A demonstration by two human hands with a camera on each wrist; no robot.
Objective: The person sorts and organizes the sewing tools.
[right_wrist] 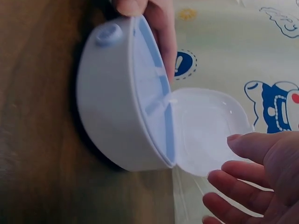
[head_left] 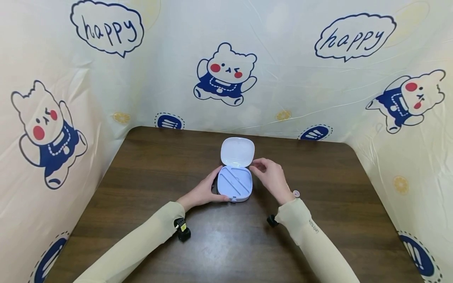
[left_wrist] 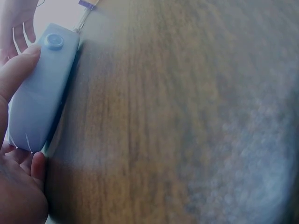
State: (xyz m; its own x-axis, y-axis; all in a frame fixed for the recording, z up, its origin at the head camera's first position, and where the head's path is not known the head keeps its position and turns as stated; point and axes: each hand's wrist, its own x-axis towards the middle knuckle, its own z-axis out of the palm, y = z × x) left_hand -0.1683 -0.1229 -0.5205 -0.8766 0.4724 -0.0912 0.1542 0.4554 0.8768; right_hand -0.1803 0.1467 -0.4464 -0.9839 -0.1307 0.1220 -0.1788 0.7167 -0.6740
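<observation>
Pale blue plastic, moulded with rounded corners, forms the flip-lid box (head_left: 235,188) under inspection. Location: on the dark wood-grain table (head_left: 159,165), midway between the two arms and towards the patterned cloth (head_left: 272,23) at the back. Its whitish lid (head_left: 238,151) stands tilted back on the rear hinge, away from the person. Two diagonal bars (head_left: 231,181) cross the inside face. A round push button (right_wrist: 109,34) projects from the front wall.

Left hand (head_left: 203,192): grips the box at its left side, thumb along the front wall beside the button, fingers round the other side. Right hand (head_left: 271,175): fingers loosely bent, a modest gap between thumb and fingertips, nothing seen in them. It hangs just beside the hinge corner on the right; whether a fingertip touches the lid, I cannot tell.

Assessment: the step in hand appears to be opening the box, with the lid already up and the left hand steadying the base. In my judgement, the next move calls for that steady hold to be kept, while the right hand stays clear of the hinge before working at the lid or interior.
</observation>
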